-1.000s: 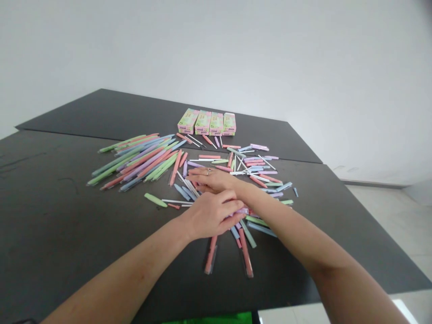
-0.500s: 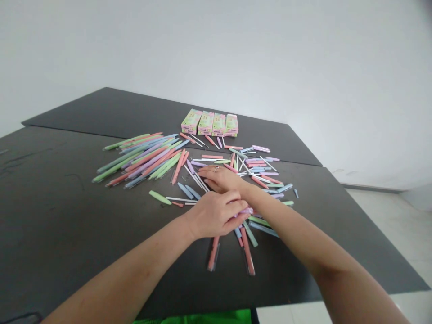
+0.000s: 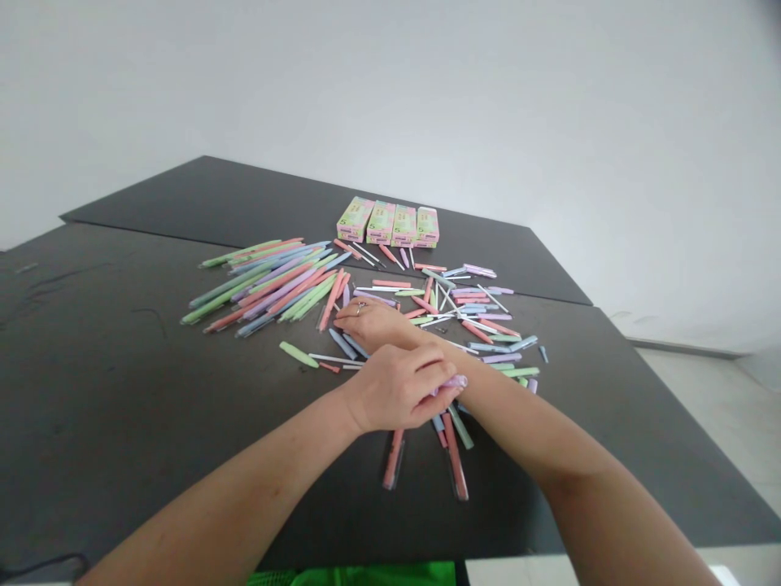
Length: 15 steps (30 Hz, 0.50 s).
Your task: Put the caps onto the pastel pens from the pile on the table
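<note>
My left hand (image 3: 406, 387) is closed around a light purple pen barrel (image 3: 452, 382), whose end sticks out past the fingers beside my right forearm. Crossing beyond it, my right hand (image 3: 375, 323), with a ring on one finger, reaches left low over loose pen parts. Its fingers are stretched out, their tips partly hidden. A purple pen cap (image 3: 346, 295) lies close by these fingertips. Blue caps (image 3: 342, 343) lie just below this hand, and a green cap (image 3: 298, 355) is farther left beside white refills (image 3: 335, 359).
A pile of assembled-looking pastel pens (image 3: 274, 285) lies left on the black table (image 3: 140, 407). Several green and pink boxes (image 3: 381, 221) stand at the back. Loose barrels, caps and refills spread to the right (image 3: 488, 317). Red barrels (image 3: 457, 464) lie nearer me.
My right hand has moved left over the loose parts, covering white refills seen before. My left hand keeps the purple barrel. The whole view has shifted slightly.
</note>
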Each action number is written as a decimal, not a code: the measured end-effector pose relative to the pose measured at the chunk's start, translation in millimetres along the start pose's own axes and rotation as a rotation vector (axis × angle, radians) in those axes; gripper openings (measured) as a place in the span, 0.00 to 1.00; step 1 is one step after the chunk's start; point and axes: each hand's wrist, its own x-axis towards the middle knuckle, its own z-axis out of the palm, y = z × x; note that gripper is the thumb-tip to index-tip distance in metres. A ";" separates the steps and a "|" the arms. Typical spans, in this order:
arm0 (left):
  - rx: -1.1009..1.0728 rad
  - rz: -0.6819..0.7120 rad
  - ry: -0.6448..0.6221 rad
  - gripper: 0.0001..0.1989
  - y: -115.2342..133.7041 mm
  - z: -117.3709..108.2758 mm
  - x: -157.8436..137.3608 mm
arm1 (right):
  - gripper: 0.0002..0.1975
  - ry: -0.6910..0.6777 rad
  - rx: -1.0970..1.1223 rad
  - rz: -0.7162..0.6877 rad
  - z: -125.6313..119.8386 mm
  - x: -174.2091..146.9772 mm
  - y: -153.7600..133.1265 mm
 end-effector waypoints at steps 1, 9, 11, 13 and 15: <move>0.000 0.000 -0.001 0.13 -0.1 0.2 0.0 | 0.14 0.000 0.001 0.005 -0.8 -1.6 0.4; -0.005 0.012 -0.014 0.12 -1.6 5.5 -2.7 | 0.12 0.001 0.058 0.282 -12.7 -19.0 -2.4; 0.003 0.013 -0.014 0.13 -1.6 5.9 -3.0 | 0.10 0.010 0.078 0.338 -15.3 -23.0 -2.8; 0.010 0.014 -0.016 0.13 -1.5 5.9 -3.4 | 0.08 0.010 0.097 0.377 -18.8 -27.4 -3.1; 0.025 0.016 -0.023 0.13 -1.7 5.9 -3.9 | 0.06 0.002 0.109 0.412 -23.1 -32.6 -2.8</move>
